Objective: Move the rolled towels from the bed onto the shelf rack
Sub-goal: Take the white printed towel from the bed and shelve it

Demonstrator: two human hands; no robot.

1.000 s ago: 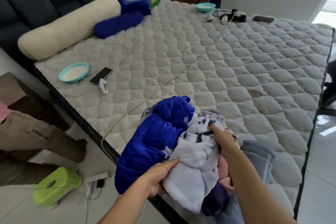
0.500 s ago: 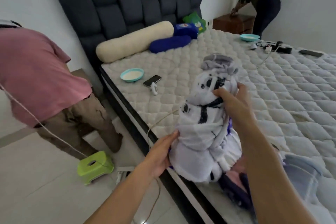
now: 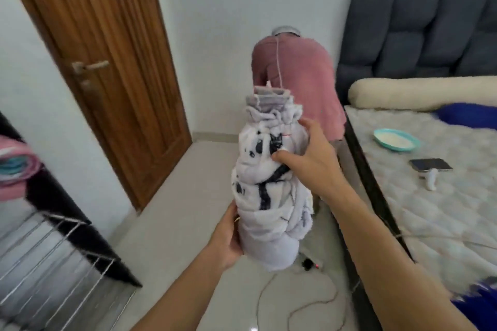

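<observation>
The rolled towel (image 3: 271, 196) was up in the air in front of me, standing nearly on end between both hands, off the bed (image 3: 443, 196) and not yet at the shelf rack (image 3: 53, 263) low on the left. It was white with dark printed marks, loosely rolled, its top end bunched into folded grey edges. I judged it soft and light, with nothing stiff inside it (a roll like this can slump or unwind if gripped at one end only), so taking hold at the bottom and again around the middle looked right to me. My left hand (image 3: 228, 239) was cupped under and against the lower end, palm pressed to the cloth. My right hand (image 3: 309, 158) was wrapped around the upper middle, thumb dug into a fold and fingers curled behind the roll. Beyond it, another person in a pink shirt (image 3: 295, 80) was bent over beside the bed, close to my path. A cable (image 3: 295, 309) lay looped on the floor below, which I judged a tripping risk. A rolled pink towel (image 3: 16, 166) already sat on the rack's upper level.
</observation>
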